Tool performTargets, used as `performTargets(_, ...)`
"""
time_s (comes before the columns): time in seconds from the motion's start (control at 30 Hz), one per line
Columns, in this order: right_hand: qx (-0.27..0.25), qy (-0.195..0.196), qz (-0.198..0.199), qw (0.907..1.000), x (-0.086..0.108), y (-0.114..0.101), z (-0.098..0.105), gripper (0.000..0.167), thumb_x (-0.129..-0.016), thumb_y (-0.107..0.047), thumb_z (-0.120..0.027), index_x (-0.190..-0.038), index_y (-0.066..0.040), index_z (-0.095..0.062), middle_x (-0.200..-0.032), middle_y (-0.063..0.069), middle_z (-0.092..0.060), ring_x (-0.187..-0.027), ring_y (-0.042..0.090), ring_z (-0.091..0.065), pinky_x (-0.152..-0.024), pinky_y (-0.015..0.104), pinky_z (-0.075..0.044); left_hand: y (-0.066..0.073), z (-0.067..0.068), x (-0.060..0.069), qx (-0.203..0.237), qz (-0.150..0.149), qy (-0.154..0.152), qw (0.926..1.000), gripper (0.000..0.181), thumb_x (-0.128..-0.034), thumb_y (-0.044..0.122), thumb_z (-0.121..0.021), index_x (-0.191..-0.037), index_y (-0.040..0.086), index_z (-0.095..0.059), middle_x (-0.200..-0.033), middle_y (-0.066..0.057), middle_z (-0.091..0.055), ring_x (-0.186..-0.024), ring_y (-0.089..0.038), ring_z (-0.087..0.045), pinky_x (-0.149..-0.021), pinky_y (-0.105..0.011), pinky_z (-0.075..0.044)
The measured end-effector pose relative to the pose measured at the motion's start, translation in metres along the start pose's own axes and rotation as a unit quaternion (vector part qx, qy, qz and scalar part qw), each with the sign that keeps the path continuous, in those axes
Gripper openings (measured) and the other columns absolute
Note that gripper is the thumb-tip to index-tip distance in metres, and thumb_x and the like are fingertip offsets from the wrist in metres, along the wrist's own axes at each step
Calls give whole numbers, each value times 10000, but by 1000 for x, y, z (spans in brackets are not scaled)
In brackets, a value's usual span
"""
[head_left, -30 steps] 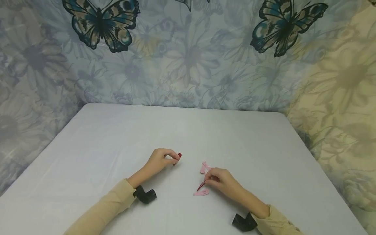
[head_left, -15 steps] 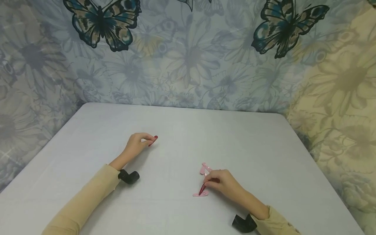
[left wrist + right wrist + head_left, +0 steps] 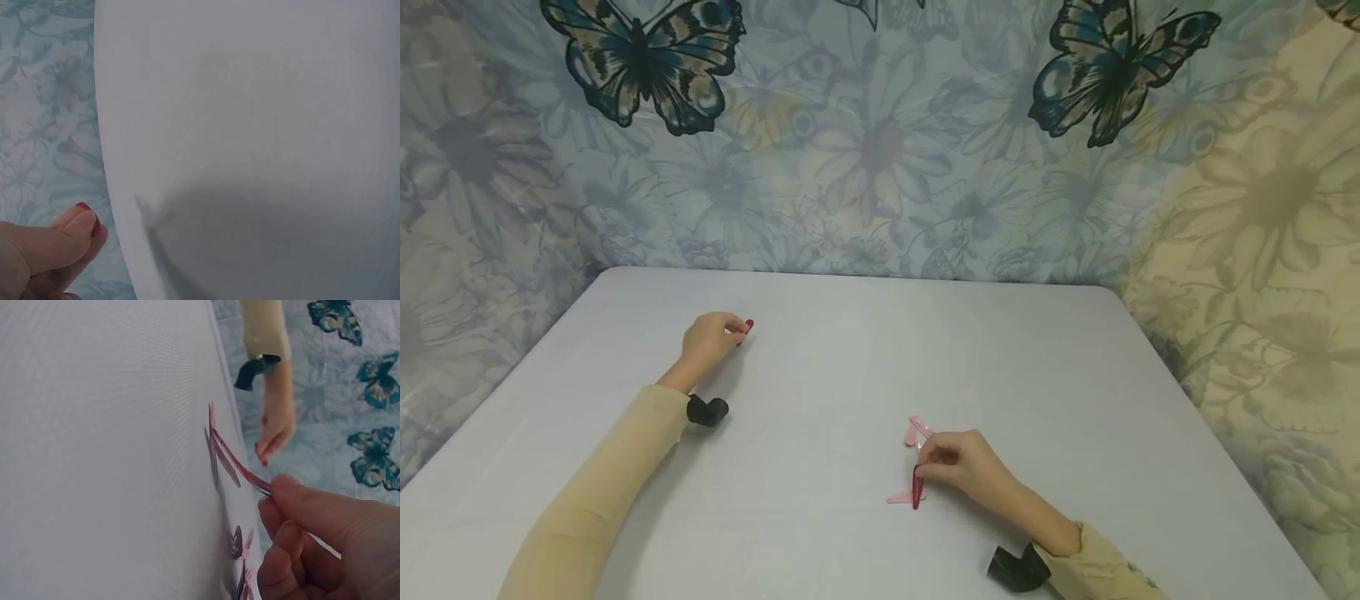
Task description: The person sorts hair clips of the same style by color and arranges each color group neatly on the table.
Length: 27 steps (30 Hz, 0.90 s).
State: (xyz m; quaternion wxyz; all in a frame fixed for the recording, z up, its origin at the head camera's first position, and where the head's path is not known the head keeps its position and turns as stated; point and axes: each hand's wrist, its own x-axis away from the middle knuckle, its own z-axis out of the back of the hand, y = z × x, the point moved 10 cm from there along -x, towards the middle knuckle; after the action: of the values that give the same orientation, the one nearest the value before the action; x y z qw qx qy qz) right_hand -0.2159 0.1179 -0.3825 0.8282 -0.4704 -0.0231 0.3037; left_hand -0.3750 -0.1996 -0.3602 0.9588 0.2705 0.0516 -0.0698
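One red snap clip, pinched by the right hand, points lengthwise across the nearest pink snap clip; the left hand pinches another red clip, well apart, beyond it leftward.

Camera layout
Head view is facing forward and down, wall at 12 o'clock; wrist views are framing closely, left hand at 8, right hand at 4; head and right-wrist views are sharing both.
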Motion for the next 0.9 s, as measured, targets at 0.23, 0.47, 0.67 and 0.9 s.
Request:
performTargets(0.23, -144, 71, -351, 9993, -2, 5, 0, 54, -800, -111, -672, -818, -80, -632, -741, -51, -613, -622, 61, -503, -534, 215, -439, -19, 0, -10, 107, 71, 19, 9999, 149, -847, 63, -601, -953, -30, -650, -1005, -222, -605, -1001, -381, -499, -698, -459, -426)
performTargets(0.47, -179, 76, -295, 9994, -3, 3, 2, 42, -803, -68, -659, -808, -99, -632, -739, -50, -604, -610, 67, -479, -527, 216, -431, -30, 0, -21, 285, 23, -23, 9996, 181, -864, 41, -575, -974, -92, -631, -1023, -255, -585, -999, -389, -492, -792, -460, -400)
performTargets(0.67, -331, -45, -96, 9994, -2, 2, -3, 46, -797, -31, -654, -794, -70, -631, -742, -24, -607, -637, 61, -497, -557, 222, -442, -36, -2, -28, 135, 53, -306, 9994, 180, -860, 72, -593, -958, -67, -652, -1034, -252, -585, -1013, -392, -486, -837, -475, -381)
performTargets(0.9, -541, -126, -503, 9972, -2, 6, -3, 47, -821, -71, -643, -855, -42, -631, -691, -10, -582, -577, 65, -469, -470, 209, -410, -38, -3, -33, 170, -196, -288, 9993, 128, -819, 54, -642, -877, -57, -669, -935, -219, -622, -959, -385, -508, -855, -470, -363)
